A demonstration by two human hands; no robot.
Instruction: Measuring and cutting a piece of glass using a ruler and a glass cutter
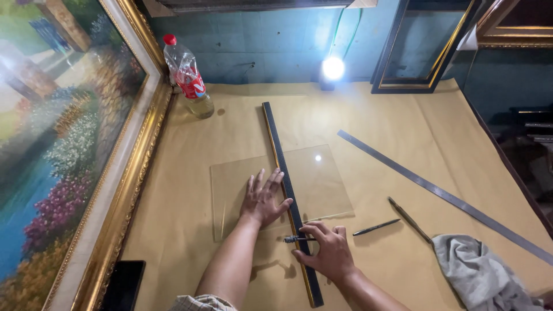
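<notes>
Both hands are seen near the front edge of the tabletop [190, 132], which is covered in brown paper. The left hand [264, 198] is laid flat, fingers spread and released, palm down on a glass pane [322, 181], with its fingertips touching a long dark strip [288, 190] that lies across the pane. The left forearm is stretched forward from the front edge. The right hand [328, 250] is clenched around a small cutter [295, 239], whose tip is held against the strip at the pane's near edge; the wrist is bent inward. A pen-like tool [375, 228] and another thin tool [409, 219] are seen just right of the hand, a grey cloth [478, 270] at the front right corner, a metal ruler [443, 196] lying diagonally, and a bottle [187, 75] at the back left corner.
</notes>
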